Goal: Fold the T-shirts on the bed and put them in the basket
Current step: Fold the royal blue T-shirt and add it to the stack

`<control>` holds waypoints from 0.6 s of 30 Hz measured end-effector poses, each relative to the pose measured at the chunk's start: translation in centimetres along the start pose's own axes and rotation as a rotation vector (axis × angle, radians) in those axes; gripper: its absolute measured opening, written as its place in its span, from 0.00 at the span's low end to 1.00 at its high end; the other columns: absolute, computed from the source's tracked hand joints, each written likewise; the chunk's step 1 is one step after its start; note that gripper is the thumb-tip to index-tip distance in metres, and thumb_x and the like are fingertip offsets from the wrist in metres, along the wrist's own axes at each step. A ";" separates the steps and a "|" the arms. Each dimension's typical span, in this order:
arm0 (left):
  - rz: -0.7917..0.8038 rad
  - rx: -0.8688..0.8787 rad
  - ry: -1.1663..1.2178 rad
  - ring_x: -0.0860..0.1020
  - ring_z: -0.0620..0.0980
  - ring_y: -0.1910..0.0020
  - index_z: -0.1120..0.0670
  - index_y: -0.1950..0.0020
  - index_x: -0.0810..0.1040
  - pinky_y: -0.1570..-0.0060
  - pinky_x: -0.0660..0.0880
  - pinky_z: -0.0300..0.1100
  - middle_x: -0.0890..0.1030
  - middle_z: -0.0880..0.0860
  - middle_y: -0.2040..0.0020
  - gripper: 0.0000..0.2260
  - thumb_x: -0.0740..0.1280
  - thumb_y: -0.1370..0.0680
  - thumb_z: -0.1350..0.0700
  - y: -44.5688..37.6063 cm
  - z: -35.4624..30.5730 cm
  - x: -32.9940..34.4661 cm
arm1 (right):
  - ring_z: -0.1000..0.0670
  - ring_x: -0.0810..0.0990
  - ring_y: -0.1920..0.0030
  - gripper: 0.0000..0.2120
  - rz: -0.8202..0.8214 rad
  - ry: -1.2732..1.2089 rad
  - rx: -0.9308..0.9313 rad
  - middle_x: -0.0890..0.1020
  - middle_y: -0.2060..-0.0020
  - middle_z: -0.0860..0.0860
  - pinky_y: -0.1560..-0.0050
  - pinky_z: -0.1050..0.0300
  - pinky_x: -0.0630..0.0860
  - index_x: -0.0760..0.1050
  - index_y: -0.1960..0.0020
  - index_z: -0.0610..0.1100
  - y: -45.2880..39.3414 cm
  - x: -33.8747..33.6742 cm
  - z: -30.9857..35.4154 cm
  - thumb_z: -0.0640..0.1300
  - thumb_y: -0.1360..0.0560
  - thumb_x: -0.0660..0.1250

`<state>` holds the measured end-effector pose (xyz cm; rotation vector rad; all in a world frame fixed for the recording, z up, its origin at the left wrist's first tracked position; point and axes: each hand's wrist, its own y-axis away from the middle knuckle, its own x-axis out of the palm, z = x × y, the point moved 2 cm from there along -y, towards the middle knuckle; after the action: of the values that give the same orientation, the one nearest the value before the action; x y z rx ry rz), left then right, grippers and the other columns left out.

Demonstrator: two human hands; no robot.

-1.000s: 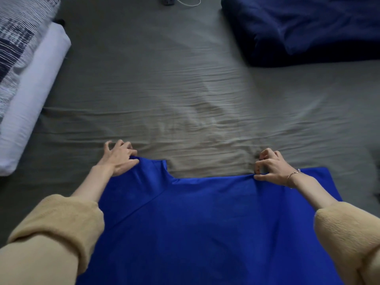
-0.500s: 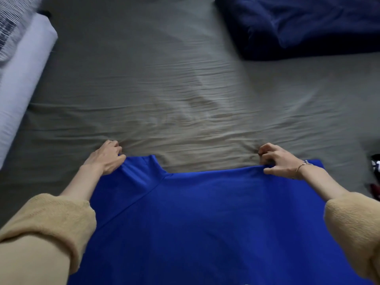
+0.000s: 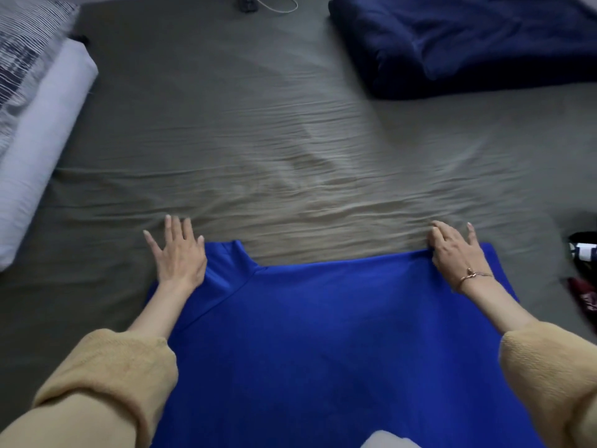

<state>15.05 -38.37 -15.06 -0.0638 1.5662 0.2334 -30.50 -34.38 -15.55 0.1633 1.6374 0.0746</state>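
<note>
Blue T-shirt (image 3: 339, 334) spread flat at the bed's (image 3: 290, 140) near edge; left hand (image 3: 179, 253) and right hand (image 3: 457, 250) — both flat, fingers splayed — press its far corners. Risk: smoothing drags the wrinkled sheet, skewing the fold.

Dim, soft, even light, no glare. Bed sheet (image 3: 290, 140) brightest mid-frame, darker twd corners. Motion blur smears sheet wrinkles; pillows (image 3: 35, 124) at left edge soft and stretched by wide-angle lens. Blue T-shirt (image 3: 323, 334) saturated, faint shadows beside forearms.
</note>
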 end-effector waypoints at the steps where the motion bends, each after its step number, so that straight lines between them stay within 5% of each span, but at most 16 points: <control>1: 0.012 0.008 0.036 0.44 0.52 0.23 0.59 0.22 0.49 0.29 0.39 0.61 0.50 0.57 0.22 0.25 0.47 0.17 0.51 0.7 -0.4 0.1 | 0.51 0.57 0.25 0.20 -0.018 -0.025 -0.013 0.59 0.25 0.46 0.27 0.43 0.43 0.62 0.29 0.39 0.7 0.0 0.4 0.39 0.21 0.54; 6: 0.240 0.070 0.205 0.35 0.43 0.25 0.52 0.23 0.36 0.29 0.36 0.58 0.35 0.47 0.23 0.27 0.44 0.17 0.45 5.1 -1.5 1.6 | 0.56 0.36 0.25 0.27 0.251 -0.091 -0.017 0.37 0.24 0.53 0.27 0.44 0.37 0.37 0.23 0.46 5.1 0.7 1.7 0.52 0.18 0.44; 10: 0.225 0.010 0.237 0.32 0.43 0.26 0.51 0.26 0.30 0.29 0.35 0.59 0.29 0.47 0.25 0.27 0.43 0.17 0.44 8.3 0.3 2.8 | 0.54 0.33 0.26 0.29 0.325 -0.196 0.116 0.33 0.26 0.53 0.28 0.38 0.38 0.32 0.25 0.48 9.3 1.7 1.0 0.55 0.18 0.43; 18: 0.155 -0.013 0.237 0.46 0.48 0.23 0.54 0.22 0.47 0.27 0.44 0.58 0.47 0.50 0.21 0.24 0.45 0.16 0.48 8.5 1.8 2.3 | 0.54 0.31 0.26 0.29 0.340 -0.242 0.165 0.28 0.28 0.53 0.30 0.35 0.37 0.28 0.27 0.52 13.4 2.9 1.0 0.56 0.18 0.43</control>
<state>15.16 -29.55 -16.42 0.0210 1.8080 0.3685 -28.88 -20.77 -16.47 0.5558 1.3605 0.1723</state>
